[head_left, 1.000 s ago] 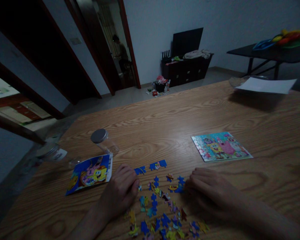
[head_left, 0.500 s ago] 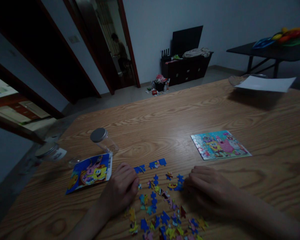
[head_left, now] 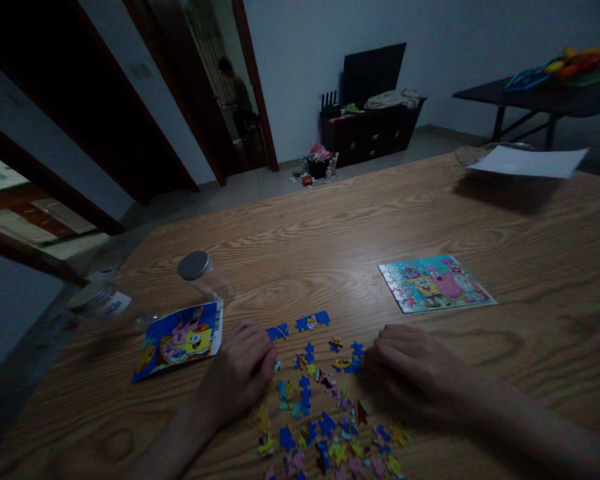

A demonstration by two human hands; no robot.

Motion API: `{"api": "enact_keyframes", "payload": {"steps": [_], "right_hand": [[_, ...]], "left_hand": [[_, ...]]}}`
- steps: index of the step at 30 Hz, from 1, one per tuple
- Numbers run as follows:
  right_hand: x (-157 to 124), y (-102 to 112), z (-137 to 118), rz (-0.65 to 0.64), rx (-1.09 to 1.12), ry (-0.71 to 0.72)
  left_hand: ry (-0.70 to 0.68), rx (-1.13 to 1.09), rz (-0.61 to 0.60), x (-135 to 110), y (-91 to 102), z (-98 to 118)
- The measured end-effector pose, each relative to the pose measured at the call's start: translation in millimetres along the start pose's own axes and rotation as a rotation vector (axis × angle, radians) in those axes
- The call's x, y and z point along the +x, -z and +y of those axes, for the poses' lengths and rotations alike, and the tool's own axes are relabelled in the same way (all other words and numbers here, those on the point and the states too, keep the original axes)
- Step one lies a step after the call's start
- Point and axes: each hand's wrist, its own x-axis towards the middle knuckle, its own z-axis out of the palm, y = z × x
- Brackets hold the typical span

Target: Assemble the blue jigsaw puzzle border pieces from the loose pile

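My left hand [head_left: 245, 363] rests on the wood table with its fingers curled, just left of a spread of loose jigsaw pieces [head_left: 326, 423]. A short joined strip [head_left: 279, 331] lies by its knuckles. My right hand [head_left: 405, 363] is curled down at the other side of the pieces. Its fingertips are beside or touching a small blue-and-yellow joined cluster [head_left: 350, 365]; which of the two I cannot tell. Both palms are turned down, so anything under the fingers is hidden. A second joined blue strip [head_left: 313, 321] sits above the loose pieces.
A cartoon picture sheet [head_left: 183, 340] lies left of my left hand, with clear lidded jars [head_left: 205, 275] behind it. An assembled puzzle [head_left: 436, 285] lies beyond my right hand. White paper [head_left: 527, 162] rests on a glass dish far right. A person [head_left: 240, 100] is beyond the doorway.
The whole view has shifted slightly, so things appear a little higher and further left. Both hands keep the same pose, and the pieces show no clear movement.
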Motion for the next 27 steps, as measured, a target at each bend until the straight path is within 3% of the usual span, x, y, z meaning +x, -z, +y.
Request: {"api": "enact_keyframes", "payload": {"steps": [27], "right_hand": [[2.3,-3.1,-1.4,0.002,-0.053,0.031]], "left_hand": [[-0.009,0.011,0.016,0.5,-1.2,-0.4]]}}
